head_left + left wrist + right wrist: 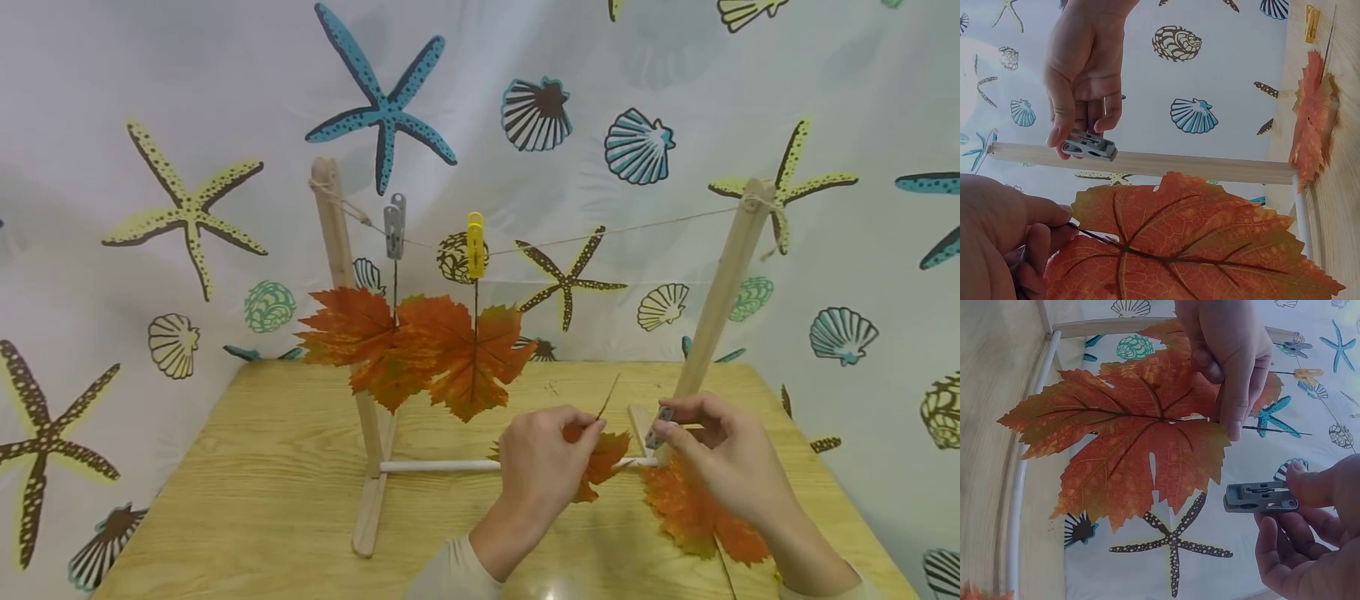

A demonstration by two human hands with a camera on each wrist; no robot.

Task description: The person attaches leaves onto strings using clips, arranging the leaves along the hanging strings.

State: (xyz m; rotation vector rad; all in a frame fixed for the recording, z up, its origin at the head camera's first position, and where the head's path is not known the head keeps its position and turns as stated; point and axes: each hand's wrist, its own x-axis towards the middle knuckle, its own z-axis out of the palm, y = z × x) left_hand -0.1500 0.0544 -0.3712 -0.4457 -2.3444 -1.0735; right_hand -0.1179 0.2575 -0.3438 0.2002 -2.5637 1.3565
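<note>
My left hand [546,462] pinches the thin stem of an orange artificial maple leaf [1129,419] between thumb and fingertips. The leaf hangs below that hand, and its stem end sticks up past the fingers. To its right, my right hand [731,458] holds a grey clothespin [1261,497] by one end between thumb and fingers. The clothespin is apart from the leaf and stem. On the string [622,228] between two posts, a grey clothespin [394,229] and a yellow clothespin [476,246] each hold a similar leaf [472,350] by its stem.
A wooden post [723,292] stands at right, another [337,225] at left, joined low by a white rod [442,466]. Another orange leaf [701,512] lies on the table [247,517] under my right hand, near a yellow clothespin [1312,24]. A shell-patterned curtain [247,67] hangs behind.
</note>
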